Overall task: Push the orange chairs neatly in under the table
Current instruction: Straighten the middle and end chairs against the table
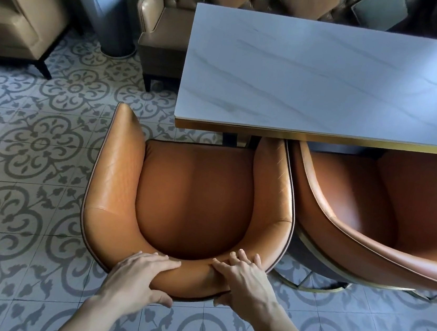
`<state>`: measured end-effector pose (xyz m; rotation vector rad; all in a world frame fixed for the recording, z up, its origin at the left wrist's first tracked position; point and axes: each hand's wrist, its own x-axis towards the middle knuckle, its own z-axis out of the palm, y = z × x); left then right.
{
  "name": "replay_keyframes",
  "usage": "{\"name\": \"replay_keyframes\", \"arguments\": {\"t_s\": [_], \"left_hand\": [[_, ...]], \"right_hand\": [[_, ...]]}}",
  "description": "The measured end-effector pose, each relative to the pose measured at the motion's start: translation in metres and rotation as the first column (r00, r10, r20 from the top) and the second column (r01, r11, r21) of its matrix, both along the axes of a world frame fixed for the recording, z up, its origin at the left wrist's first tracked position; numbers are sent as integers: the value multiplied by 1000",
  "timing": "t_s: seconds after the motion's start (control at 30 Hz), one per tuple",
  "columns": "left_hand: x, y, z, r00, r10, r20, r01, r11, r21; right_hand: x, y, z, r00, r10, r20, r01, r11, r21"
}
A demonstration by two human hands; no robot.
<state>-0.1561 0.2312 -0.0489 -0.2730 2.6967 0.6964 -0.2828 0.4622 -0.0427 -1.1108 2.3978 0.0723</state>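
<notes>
An orange leather chair (195, 190) stands in front of me, its seat facing the white marble-look table (332, 77). Its front edge sits just at the table's near left corner, and most of its seat lies outside the tabletop. My left hand (140, 276) grips the top of its backrest, fingers over the rim and thumb behind. My right hand (244, 278) holds the same backrest further right. A second orange chair (376, 212) stands to the right, touching the first one's armrest, with its front tucked under the table's gold-trimmed edge.
Patterned grey tiles (35, 143) cover the floor to the left and behind me. Tan leather armchairs (18, 17) and a tufted sofa (169, 21) line the far side. A white planter (106, 14) stands between them.
</notes>
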Motion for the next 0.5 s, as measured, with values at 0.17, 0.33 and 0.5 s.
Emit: {"name": "replay_keyframes", "arguments": {"t_s": [0.17,0.33,0.5], "left_hand": [[-3,-11,2,1000,5,26,-5,1000,2],[-5,-24,4,998,26,56,-25,1000,-14],[-4,-26,5,999,10,32,-8,999,-48]], "right_hand": [[5,-8,-3,1000,-22,-8,21,999,-29],[4,-19,-6,1000,-12,6,13,1000,-29],[1,-20,-7,1000,-10,21,11,1000,-22]]}}
